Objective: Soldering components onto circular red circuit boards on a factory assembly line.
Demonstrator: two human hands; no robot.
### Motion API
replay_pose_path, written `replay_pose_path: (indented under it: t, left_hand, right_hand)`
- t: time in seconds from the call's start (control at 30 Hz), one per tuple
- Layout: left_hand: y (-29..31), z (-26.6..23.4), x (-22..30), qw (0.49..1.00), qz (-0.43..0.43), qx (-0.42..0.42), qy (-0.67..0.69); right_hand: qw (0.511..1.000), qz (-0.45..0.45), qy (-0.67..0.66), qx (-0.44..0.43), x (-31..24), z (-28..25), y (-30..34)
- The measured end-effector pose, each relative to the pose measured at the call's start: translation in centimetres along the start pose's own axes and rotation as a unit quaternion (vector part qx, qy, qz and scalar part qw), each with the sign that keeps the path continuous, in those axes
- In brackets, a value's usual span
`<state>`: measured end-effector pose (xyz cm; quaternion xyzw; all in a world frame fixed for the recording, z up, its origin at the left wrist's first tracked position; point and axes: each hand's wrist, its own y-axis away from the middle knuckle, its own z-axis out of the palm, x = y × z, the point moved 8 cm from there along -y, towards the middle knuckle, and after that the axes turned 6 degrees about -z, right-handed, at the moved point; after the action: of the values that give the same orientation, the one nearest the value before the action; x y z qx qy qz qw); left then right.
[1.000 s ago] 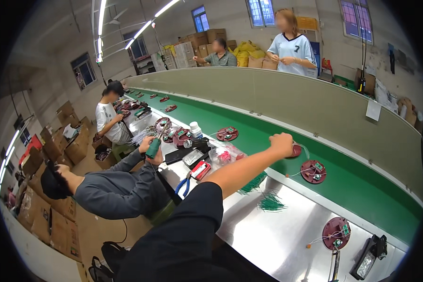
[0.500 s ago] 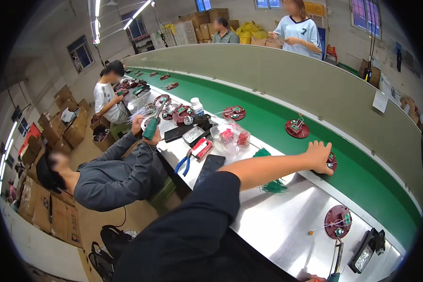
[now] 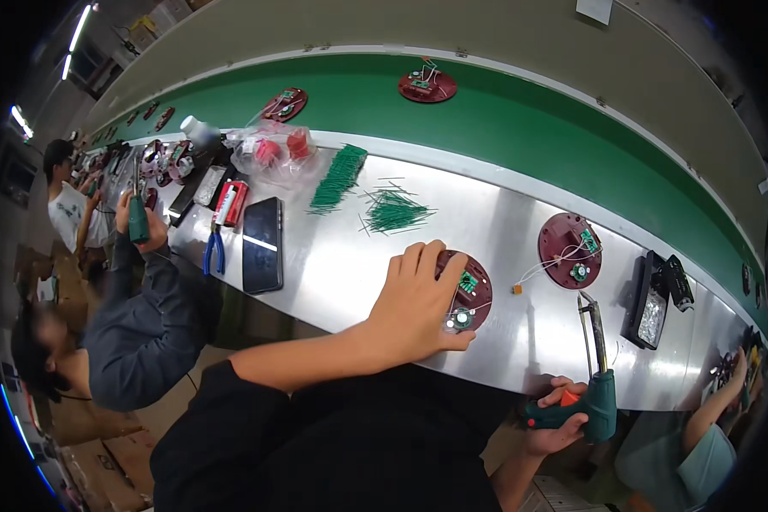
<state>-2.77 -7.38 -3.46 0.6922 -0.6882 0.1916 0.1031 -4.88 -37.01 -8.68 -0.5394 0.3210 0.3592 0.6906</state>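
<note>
My left hand (image 3: pixel 411 305) grips a dark red round disc (image 3: pixel 480 292) at the near side of the steel table, thumb at its near edge and fingers over its far edge. A small green circuit board and a round white-and-green part sit on that disc; whether it rests on the metal I cannot tell. In my right hand (image 3: pixel 553 435) is a green soldering gun (image 3: pixel 602 401) with a red trigger, its tip pointing up and away. Just beyond the tip lies a second dark red disc (image 3: pixel 561 247), with white wires running to a small orange-yellow connector (image 3: pixel 517 289).
Green wire pieces (image 3: pixel 394 211) lie in a loose pile beside a neater bundle (image 3: pixel 339 179). A phone (image 3: pixel 263 246), blue-handled pliers (image 3: pixel 213 252) and a plastic bag (image 3: pixel 275 158) are leftward. Right stands a black tray (image 3: pixel 650 303). More discs ride the green belt (image 3: pixel 520 119). Co-workers sit at both sides.
My left hand has come back from the green belt to the steel table, bringing a dark red disc. My view has turned down and right, bringing the soldering gun fully into sight.
</note>
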Motion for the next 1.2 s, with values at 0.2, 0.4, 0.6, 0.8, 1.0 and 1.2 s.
replay_pose_path:
  t: [0.2,0.4,0.6,0.8,1.0,1.2]
  left_hand:
    - [-0.3,-2.6,-2.5,0.996,0.021,0.049,0.076]
    - [-3.7,-5.0,-9.3,0.994,-0.010,0.111,0.014]
    - [-8.7,-9.7,-15.9,0.985,-0.056,0.139,-0.088]
    - [-20.9,-12.7,-30.9,0.930,-0.279,0.086,-0.225]
    - [-19.0,-16.3,-49.6,0.947,-0.305,0.039,-0.096]
    - [-24.3,-14.1,-39.6,0.936,-0.279,0.046,-0.211]
  right_hand:
    - [1.000,0.021,0.011,-0.001,0.0,0.8,0.3]
    - [0.999,0.026,0.031,-0.001,0.4,-0.5,0.7]
    - [0.998,0.034,0.031,-0.036,0.6,0.2,0.4]
    - [0.997,0.048,0.066,0.013,-0.7,-0.9,1.2]
    - [0.992,0.116,0.045,-0.015,-0.7,2.4,0.4]
    - [0.996,0.078,0.042,0.004,-0.8,1.3,0.0]
